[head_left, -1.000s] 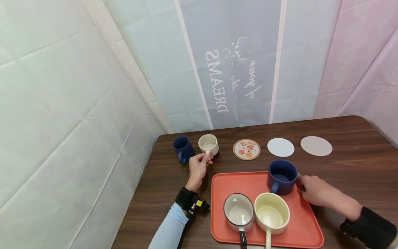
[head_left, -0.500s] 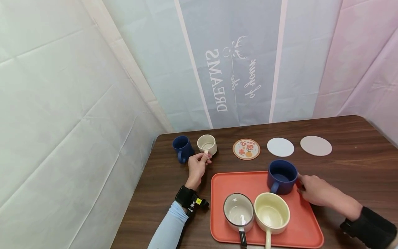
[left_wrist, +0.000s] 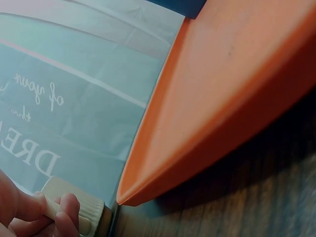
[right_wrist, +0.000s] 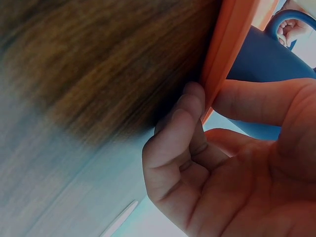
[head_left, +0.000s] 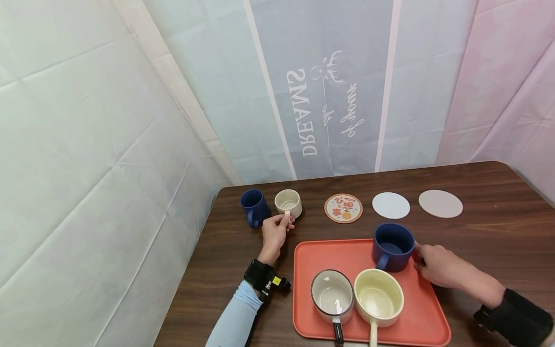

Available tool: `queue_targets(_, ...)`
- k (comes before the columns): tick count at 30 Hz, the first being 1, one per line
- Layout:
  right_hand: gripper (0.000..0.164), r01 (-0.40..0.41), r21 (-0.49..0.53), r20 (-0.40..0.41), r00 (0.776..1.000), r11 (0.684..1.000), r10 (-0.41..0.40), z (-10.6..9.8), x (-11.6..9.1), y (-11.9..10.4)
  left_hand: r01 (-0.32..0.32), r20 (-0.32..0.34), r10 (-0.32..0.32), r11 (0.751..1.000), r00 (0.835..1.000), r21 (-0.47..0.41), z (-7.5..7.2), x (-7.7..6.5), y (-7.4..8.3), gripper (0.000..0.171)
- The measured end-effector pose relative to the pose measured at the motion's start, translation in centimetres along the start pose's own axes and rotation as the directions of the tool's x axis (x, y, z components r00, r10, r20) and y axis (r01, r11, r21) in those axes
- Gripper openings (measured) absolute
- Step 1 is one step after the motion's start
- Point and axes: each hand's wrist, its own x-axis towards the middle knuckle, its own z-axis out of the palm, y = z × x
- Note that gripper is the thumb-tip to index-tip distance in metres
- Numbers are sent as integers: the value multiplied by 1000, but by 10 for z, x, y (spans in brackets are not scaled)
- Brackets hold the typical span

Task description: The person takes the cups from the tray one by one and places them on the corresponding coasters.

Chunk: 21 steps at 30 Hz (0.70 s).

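Observation:
My left hand (head_left: 275,233) pinches the handle of a small cream cup (head_left: 288,203) near the table's back left. In the left wrist view, the thumb and fingers close round that handle (left_wrist: 53,209), and the cup's ribbed side shows. A blue mug (head_left: 256,208) stands just left of the cup. My right hand (head_left: 440,265) grips the right rim of an orange-red tray (head_left: 329,248). In the right wrist view, its thumb lies over the rim and the curled fingers come from outside and beneath. A wide blue mug (head_left: 393,247) stands on the tray beside that thumb.
On the tray also stand a white black-rimmed pot (head_left: 333,295) and a pale yellow pot (head_left: 379,297), handles toward me. A patterned round coaster (head_left: 344,208), a white one (head_left: 391,205) and a beige one (head_left: 440,203) lie along the back. A fabric curtain (head_left: 208,86) hangs behind.
The left hand has shifted the cream cup very slightly left, toward the blue mug. The right hand, the tray and the things on it look the same.

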Motion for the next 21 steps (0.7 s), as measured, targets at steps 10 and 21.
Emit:
queue_targets(10, 31, 2, 11, 7, 1000, 1000, -2, -1, 1, 1, 3, 4, -3, 1000, 1000, -12, 1, -1, -2, 19)
queue_targets(21, 32, -22, 23, 34, 999, 999, 21, -2, 2, 1, 9, 10, -9, 1000, 1000, -8, 0, -1, -3, 18)
